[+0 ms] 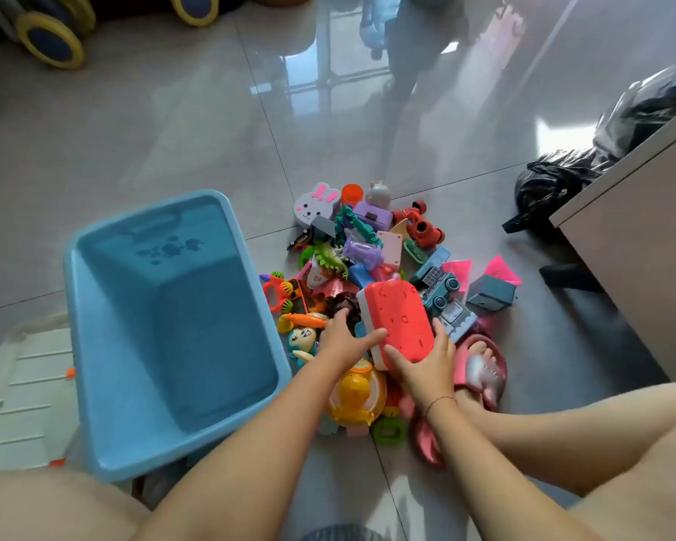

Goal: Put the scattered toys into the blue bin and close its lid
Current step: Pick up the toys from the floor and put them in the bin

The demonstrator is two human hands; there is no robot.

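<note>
Both hands on red plastic case atop toy pile on floor: left hand flat against its near-left edge, right hand wrapped round the near-right corner. Likely rigid, hollow, light; smooth shell, so two-sided grip at the long edges suits. Blue bin empty, just left, rim touching pile. Clear path leftward; lid beyond bin.

white lid — cut by left edge | black bag — partly behind desk
</note>
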